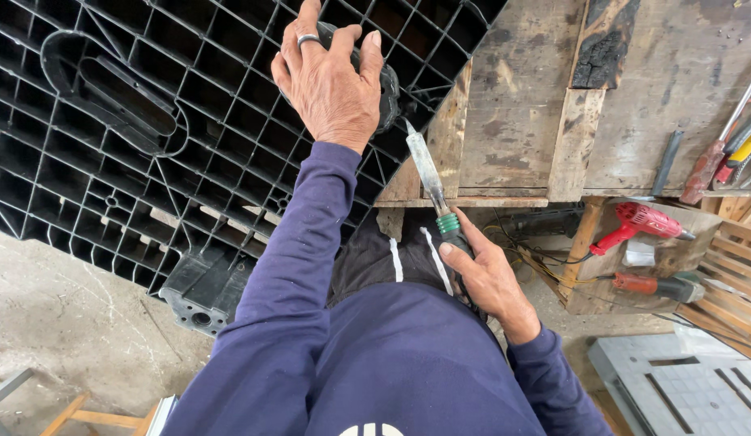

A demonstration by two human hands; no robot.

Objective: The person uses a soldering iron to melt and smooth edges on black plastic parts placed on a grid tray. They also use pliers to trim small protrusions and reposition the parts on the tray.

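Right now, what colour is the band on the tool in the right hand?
Green: a ribbed green band just above the right hand, below the tool's pale blade. Head view.

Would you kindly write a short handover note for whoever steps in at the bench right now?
Left hand: pressed on a round black part against the black plastic pallet, a ring on one finger.
Right hand: grips a heat tool with a green collar, flat tip up near the pallet's edge.
Pallet leans on the wooden bench; red power tools lie to the right.
The tip is not touching the round part; whether anything is joined cannot be seen.
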